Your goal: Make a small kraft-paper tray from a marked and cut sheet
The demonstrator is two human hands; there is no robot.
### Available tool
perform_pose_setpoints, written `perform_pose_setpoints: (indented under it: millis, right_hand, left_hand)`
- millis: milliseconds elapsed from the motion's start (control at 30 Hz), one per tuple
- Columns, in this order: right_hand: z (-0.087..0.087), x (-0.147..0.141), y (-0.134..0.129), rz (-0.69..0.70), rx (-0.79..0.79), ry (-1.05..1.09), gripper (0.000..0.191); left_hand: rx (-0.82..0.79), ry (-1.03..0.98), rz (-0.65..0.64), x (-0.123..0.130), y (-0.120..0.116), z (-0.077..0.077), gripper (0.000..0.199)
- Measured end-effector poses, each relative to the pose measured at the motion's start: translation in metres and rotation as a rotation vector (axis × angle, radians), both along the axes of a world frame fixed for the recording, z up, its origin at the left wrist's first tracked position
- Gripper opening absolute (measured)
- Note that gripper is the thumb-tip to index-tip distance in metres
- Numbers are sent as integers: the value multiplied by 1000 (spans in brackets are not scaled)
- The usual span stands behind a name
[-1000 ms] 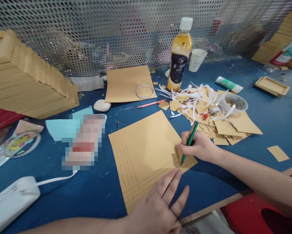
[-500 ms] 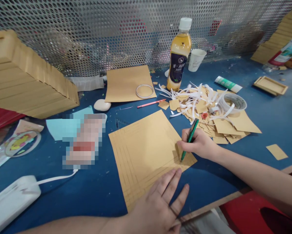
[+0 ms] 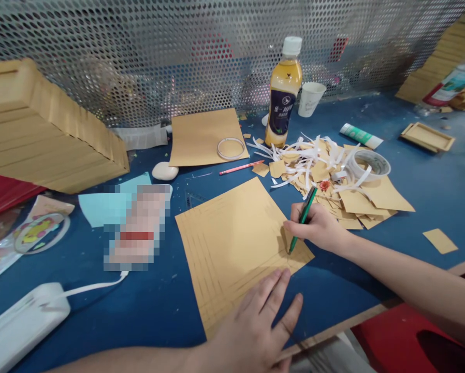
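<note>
A tan sheet of card with dark drawn lines along its edges lies on the blue table in front of me. My right hand grips a green pen, its tip on the card near the right corner. Fingers spread, my left hand rests flat over the card's lower edge, partly on the table. A clear triangle ruler lies at the card's upper left. Behind the card is a pink pencil.
A drink bottle and paper cup stand by the mesh partition. Cardboard scraps and white strips surround a tape roll. To the left are a blurred phone, a white power strip and stacked cardboard.
The view has shifted slightly. The pen tip has moved a very short way on the card, and my left hand stays in place on it.
</note>
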State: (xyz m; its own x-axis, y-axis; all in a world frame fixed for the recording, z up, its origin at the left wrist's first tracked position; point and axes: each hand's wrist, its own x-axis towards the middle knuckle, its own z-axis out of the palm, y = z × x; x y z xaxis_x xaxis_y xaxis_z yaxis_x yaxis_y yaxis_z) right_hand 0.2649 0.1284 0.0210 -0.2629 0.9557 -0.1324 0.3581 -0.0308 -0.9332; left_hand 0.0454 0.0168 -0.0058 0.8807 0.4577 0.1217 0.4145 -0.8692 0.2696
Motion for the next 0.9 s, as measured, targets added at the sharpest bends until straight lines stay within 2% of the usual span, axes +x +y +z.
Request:
perform_pose_setpoints:
  millis: [167, 333, 400, 500, 600, 667, 767, 900]
  right_hand:
    - [-1, 0, 0, 12, -25, 41, 28]
    - [-6, 2, 1, 39, 3, 68, 26]
    - [-7, 2, 1, 49, -5, 80, 25]
    - [-9, 2, 2, 48, -11, 99, 24]
    - [-11, 2, 2, 39, -4, 103, 24]
    - [-12, 2, 1, 43, 5, 98, 24]
    - [-12, 2, 0, 41, 35, 80, 26]
    - [-10, 2, 0, 21, 42, 73, 31]
  left_hand:
    - [164, -21, -9, -1, 1, -9, 79]
    - [293, 32, 13, -1, 0, -17, 62]
    - [325, 43, 17, -2, 1, -18, 61]
    - [305, 67, -18, -3, 2, -12, 70]
    - [210, 99, -15, -4, 3, -4, 82]
    - [181, 128, -8, -4, 2, -3, 80]
    - [240, 112, 3, -4, 1, -8, 68]
    - [268, 100, -18, -3, 2, -18, 68]
